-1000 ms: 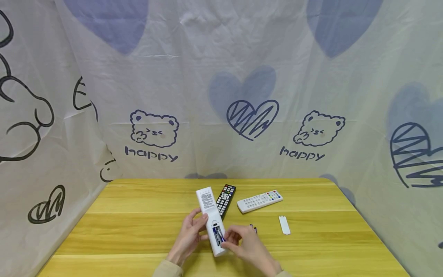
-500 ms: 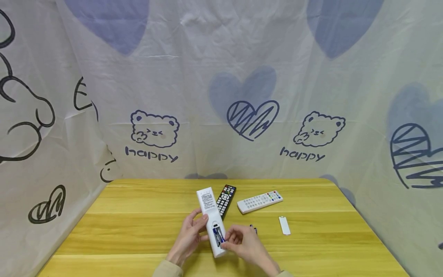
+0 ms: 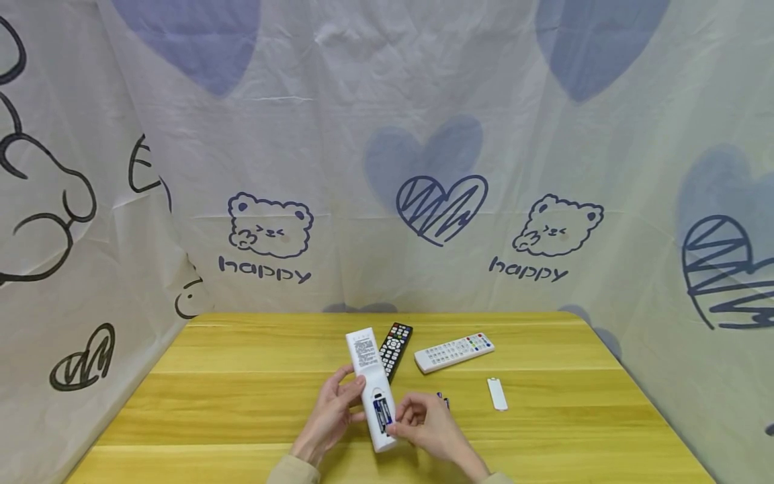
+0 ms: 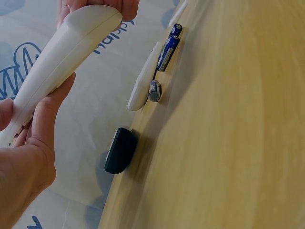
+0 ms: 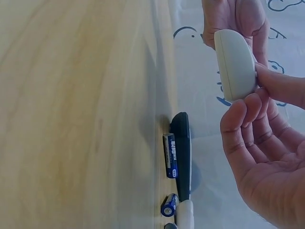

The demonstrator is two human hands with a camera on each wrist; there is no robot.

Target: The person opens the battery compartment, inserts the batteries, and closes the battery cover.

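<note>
A white remote control (image 3: 366,359) is held back side up, its battery compartment uncovered. My left hand (image 3: 329,407) grips its left side around the middle, thumb on the back. Two blue-and-black batteries (image 3: 383,413) lie side by side in the compartment. At the compartment's lower right, my right hand (image 3: 432,428) has its thumb on the back of the remote and its curled fingertips against the edge, as the right wrist view shows on the white body (image 5: 236,67). The thumb partly hides one battery's lower end. Loose blue batteries (image 4: 167,53) lie on the table beyond.
Behind the held remote lies a black remote (image 3: 396,349). A second white remote (image 3: 453,353), buttons up, is farther right. The white battery cover (image 3: 497,394) lies at right on the wooden table (image 3: 242,383). A printed cloth (image 3: 363,269) hangs behind the table.
The right-hand battery, earlier tilted across the compartment at my right fingertips, now lies down alongside the other one. The held remote has shifted slightly right and nearer me.
</note>
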